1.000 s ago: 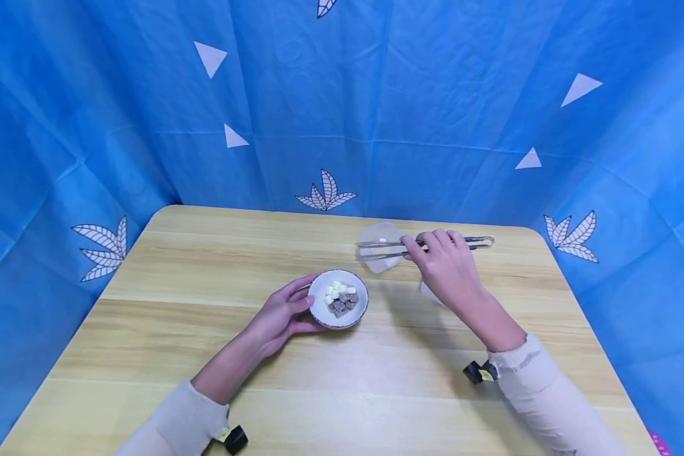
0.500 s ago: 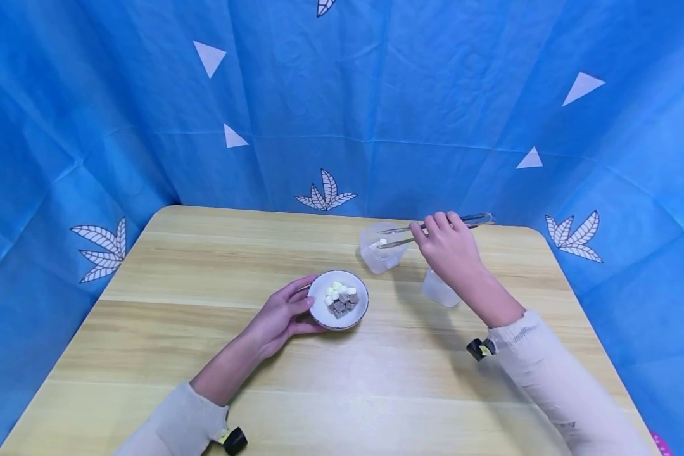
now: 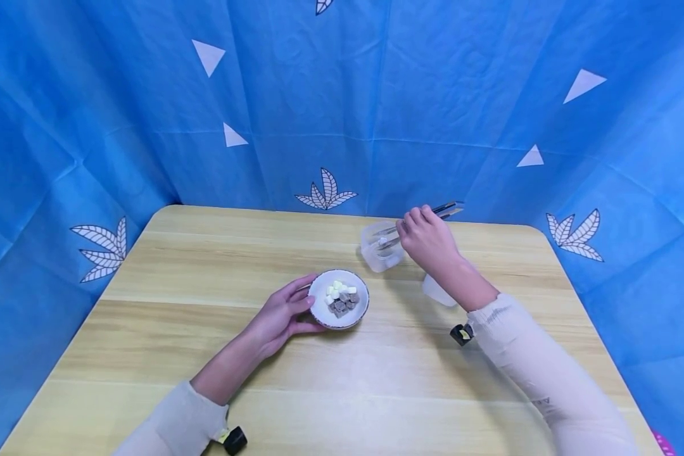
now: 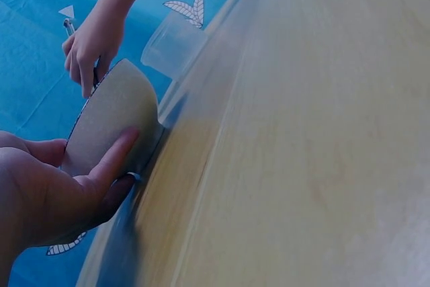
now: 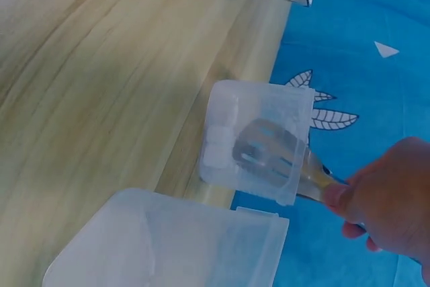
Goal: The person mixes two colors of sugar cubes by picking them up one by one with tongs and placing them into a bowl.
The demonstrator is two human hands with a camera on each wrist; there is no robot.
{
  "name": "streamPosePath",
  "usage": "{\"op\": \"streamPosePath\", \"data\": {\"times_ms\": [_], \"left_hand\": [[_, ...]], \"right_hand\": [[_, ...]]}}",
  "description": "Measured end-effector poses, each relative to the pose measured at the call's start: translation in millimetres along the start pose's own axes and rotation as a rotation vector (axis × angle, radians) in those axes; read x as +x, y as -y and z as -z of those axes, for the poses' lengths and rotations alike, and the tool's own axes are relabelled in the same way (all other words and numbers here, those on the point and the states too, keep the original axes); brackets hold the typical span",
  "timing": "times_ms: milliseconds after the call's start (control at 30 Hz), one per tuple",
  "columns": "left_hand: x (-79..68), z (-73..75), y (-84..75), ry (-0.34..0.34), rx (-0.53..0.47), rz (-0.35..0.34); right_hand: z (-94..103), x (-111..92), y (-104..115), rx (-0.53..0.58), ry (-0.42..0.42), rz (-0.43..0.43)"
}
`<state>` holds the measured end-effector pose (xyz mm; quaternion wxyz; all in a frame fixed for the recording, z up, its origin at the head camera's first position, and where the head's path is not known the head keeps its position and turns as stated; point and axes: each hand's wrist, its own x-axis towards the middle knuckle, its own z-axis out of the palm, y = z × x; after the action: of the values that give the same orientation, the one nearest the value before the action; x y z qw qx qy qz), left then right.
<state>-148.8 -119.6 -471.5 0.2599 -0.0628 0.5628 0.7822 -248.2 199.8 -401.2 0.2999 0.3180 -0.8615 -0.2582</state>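
Observation:
My left hand (image 3: 279, 318) holds a small white bowl (image 3: 333, 320) with a dark rim, fingers curled round its side and thumb at the rim. Pale cream cubes (image 3: 333, 294) and grey-brown cubes (image 3: 339, 308) lie inside. In the left wrist view the fingers support the bowl's outer wall (image 4: 107, 112). My right hand (image 3: 430, 244) grips metal tongs (image 3: 450, 208). Their slotted tips reach into a clear plastic container (image 3: 371, 258). The right wrist view shows the tongs' head (image 5: 269, 152) through the wall, near white pieces (image 5: 218, 144) at the container's bottom.
A second translucent container (image 3: 437, 293) stands nearer, partly hidden by the right forearm; in the right wrist view this container (image 5: 195, 247) is large in the foreground. The wooden table (image 3: 205, 253) ends at a blue patterned curtain (image 3: 273, 95).
The tongs have gone from lying level over the clear container to tilting down into it. My right hand has shifted up, then left. The left hand and bowl have stayed put.

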Motion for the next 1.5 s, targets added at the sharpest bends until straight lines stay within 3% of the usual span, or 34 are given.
{"op": "streamPosePath", "data": {"times_ms": [300, 1100, 1500], "left_hand": [[0.1, 2.4, 1.2, 0.007, 0.011, -0.006], [0.3, 1.6, 1.9, 0.010, 0.008, -0.001], [0.1, 1.7, 2.1, 0.006, 0.000, -0.007]], "right_hand": [[-2.1, 13.5, -0.8, -0.025, -0.048, 0.040], [-3.6, 22.9, -6.5, 0.011, 0.145, 0.072], [-7.2, 6.9, -4.6, 0.061, 0.041, 0.037]]}}
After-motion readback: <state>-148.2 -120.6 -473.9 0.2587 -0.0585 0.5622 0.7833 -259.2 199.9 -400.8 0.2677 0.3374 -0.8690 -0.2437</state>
